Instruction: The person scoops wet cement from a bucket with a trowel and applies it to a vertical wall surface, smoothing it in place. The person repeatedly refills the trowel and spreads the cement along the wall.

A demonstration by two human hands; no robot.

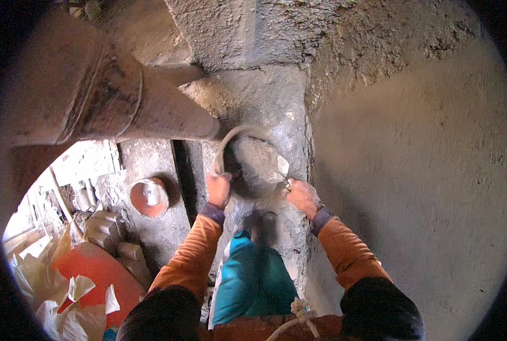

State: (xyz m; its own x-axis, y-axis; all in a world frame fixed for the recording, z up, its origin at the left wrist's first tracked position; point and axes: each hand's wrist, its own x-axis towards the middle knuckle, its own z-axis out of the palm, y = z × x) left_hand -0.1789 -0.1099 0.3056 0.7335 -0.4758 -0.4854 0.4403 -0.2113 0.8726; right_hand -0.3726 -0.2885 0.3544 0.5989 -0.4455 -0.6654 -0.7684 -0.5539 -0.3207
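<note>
Both hands grip tools: left hand (218,189) a mortar pan (247,162), right hand (302,196) a trowel (280,170) pointing up-left.

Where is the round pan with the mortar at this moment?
In the head view the pan is at the centre, held against the grey wall corner, between the left hand on its rim and the right hand.

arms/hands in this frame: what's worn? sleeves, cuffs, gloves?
Both arms wear orange long sleeves, creased and dusty, each ending in a dark purplish ribbed cuff at the wrist. The upper arms are covered by a dark, near-black layer. The left hand and right hand are bare: no gloves, and no rings or watch that I can make out. Grey mortar dust clings to the fingers.
</note>
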